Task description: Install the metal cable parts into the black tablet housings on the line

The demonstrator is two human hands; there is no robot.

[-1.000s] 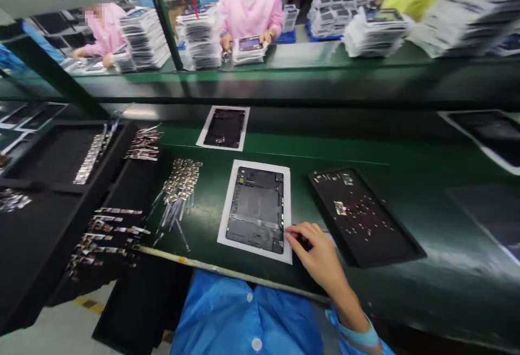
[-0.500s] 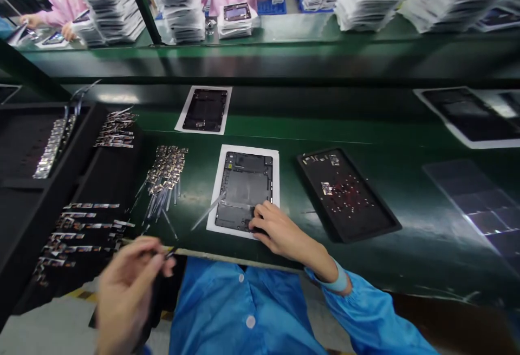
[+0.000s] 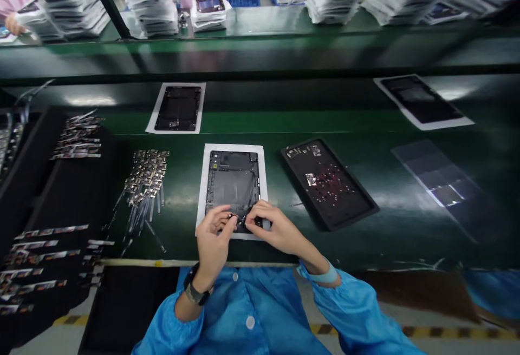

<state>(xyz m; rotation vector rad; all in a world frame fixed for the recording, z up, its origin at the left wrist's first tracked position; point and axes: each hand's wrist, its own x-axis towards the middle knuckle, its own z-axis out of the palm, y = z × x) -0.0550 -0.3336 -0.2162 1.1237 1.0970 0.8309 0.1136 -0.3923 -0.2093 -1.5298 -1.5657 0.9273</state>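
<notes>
A dark tablet back housing (image 3: 233, 179) lies on a white sheet (image 3: 201, 209) in front of me, its inner side up. Over its lower edge, my left hand (image 3: 215, 236) pinches a small dark electronic part (image 3: 233, 217) between thumb and fingers. My right hand (image 3: 280, 228) is closed just beside it, fingertips together at the housing's lower right. What those fingertips grip is too small and covered to make out. A thin dark cable (image 3: 251, 195) runs up the housing from between the hands.
Left of the housing is a pile of small circuit boards (image 3: 148, 173) with strips. On the right stands a black tray (image 3: 345, 211) holding small parts and screws. Further housings on sheets lie behind, a black rack (image 3: 44, 192) with strips at far left. Paper-wrapped stacks (image 3: 146, 3) fill the shelf.
My left hand has come up from the lower left to the housing, beside my right hand. The pale strip across the housing no longer shows there. The view has shifted right.
</notes>
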